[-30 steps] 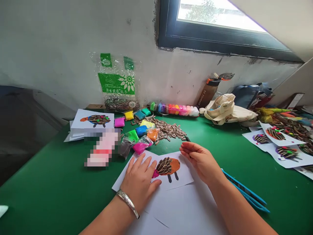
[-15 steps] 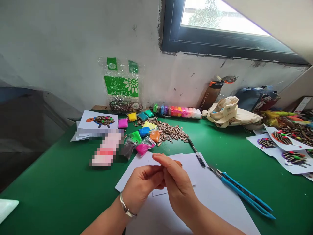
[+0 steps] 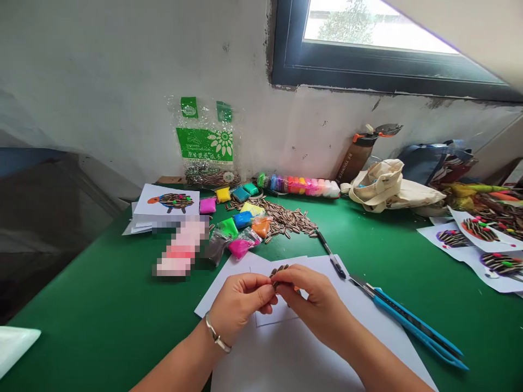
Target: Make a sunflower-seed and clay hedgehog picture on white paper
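Few seeds (image 3: pixel 278 270) show between left hand (image 3: pixel 239 305), right hand (image 3: pixel 321 302).

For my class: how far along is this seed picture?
Done: the cards at right and the card at left show seed bodies with coloured clay dots. In hand: the left hand and right hand pinch a small seed-covered piece between them. Left: no dots show on that piece, though the hands hide much of it; loose seeds and clay packets lie nearby.
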Motion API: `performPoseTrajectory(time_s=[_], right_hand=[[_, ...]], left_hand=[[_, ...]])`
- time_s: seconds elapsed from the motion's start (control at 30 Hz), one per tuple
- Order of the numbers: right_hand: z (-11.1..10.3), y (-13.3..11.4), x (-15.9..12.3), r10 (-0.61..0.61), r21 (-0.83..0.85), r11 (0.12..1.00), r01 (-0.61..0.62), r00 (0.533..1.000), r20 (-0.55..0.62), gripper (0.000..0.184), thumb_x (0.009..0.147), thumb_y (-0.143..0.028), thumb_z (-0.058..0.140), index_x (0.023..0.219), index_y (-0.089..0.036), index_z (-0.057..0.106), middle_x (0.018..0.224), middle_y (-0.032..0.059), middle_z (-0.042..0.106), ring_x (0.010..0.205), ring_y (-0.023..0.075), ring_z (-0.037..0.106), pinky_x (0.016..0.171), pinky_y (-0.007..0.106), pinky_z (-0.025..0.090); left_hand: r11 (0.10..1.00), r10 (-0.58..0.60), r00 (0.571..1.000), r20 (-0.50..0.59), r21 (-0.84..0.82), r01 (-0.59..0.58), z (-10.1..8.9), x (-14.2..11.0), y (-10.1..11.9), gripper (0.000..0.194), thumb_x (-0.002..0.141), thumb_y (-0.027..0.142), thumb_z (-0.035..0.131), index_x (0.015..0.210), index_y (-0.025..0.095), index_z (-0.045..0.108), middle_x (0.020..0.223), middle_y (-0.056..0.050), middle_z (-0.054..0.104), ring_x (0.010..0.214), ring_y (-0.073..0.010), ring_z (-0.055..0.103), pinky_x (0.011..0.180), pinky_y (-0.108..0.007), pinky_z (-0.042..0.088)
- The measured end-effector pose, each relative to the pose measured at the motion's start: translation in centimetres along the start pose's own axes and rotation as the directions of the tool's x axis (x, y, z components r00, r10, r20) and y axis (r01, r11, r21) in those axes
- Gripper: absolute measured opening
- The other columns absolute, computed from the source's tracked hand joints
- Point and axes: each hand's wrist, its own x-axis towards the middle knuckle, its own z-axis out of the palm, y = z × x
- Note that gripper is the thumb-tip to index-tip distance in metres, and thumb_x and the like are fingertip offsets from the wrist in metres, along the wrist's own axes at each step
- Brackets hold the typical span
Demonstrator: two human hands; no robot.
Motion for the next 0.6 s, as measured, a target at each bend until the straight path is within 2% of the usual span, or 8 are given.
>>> performPoseTrajectory(time_s=[0.13, 0.27, 0.43, 0.53, 0.6], right_hand=[[-0.5, 0.1, -0.2, -0.051, -0.025, 0.998, 0.052, 0.997, 0.055, 0.021, 0.087, -0.012, 0.048, 0.093, -0.023, 0.065, 0.084, 0.0017, 0.064, 0.078, 0.0131, 0.057, 0.07, 0.024, 0.044], [-0.9, -0.6, -0.1, -0.02, 0.004, 1.0, 0.02, 0.989, 0.144, 0.022, 0.087, -0.01, 0.047, 0.088, -0.023, 0.065, 0.081, -0.0003, 0.066, 0.077, 0.0129, 0.058, 0.077, 0.026, 0.043], [-1.6, -1.1, 0.1, 0.024, 0.031, 0.999, -0.03, 0.987, 0.159, 0.023, 0.086, -0.009, 0.047, 0.083, -0.022, 0.066, 0.079, -0.0026, 0.067, 0.075, 0.0113, 0.058, 0.075, 0.023, 0.042], [-2.8, -0.4, 0.2, 0.087, 0.003, 0.996, -0.088, 0.988, 0.124, 0.021, 0.085, -0.012, 0.05, 0.084, -0.022, 0.067, 0.079, -0.0031, 0.067, 0.072, 0.0109, 0.058, 0.067, 0.02, 0.043], [-3.7, 0.6, 0.3, 0.135, -0.071, 0.989, -0.132, 0.99, 0.051, 0.02, 0.085, -0.013, 0.049, 0.084, -0.023, 0.068, 0.079, -0.0031, 0.067, 0.071, 0.0111, 0.058, 0.066, 0.02, 0.042]], left_hand=[[1.0, -0.029, 1.0, 0.011, 0.005, 0.029, -0.2, 0.0, 0.0, 0.03, 0.071, 0.041, 0.072, 0.077, 0.012, 0.07, 0.065, -0.002, 0.063, 0.056, -0.01, 0.053, 0.058, -0.023, 0.042], [0.999, -0.026, 0.999, 0.047, 0.037, 0.024, -0.1, 0.1, 0.0, 0.028, 0.073, 0.039, 0.071, 0.077, 0.011, 0.07, 0.064, -0.002, 0.063, 0.056, -0.0098, 0.053, 0.058, -0.022, 0.042], [0.993, 0.0, 0.999, 0.035, 0.121, -0.004, 0.2, -0.2, 0.3, 0.027, 0.075, 0.039, 0.067, 0.08, 0.012, 0.069, 0.067, -0.003, 0.066, 0.06, -0.0127, 0.057, 0.06, -0.024, 0.047], [0.929, 0.125, 0.99, -0.058, 0.357, -0.096, 0.0, -0.4, 0.4, 0.025, 0.079, 0.038, 0.06, 0.084, 0.015, 0.07, 0.073, -0.005, 0.069, 0.066, -0.0168, 0.062, 0.063, -0.027, 0.05], [0.78, 0.317, 0.945, -0.077, 0.588, -0.214, -0.3, -0.5, 0.0, 0.025, 0.084, 0.036, 0.054, 0.092, 0.018, 0.07, 0.085, -0.006, 0.071, 0.078, -0.02, 0.065, 0.073, -0.031, 0.052]])
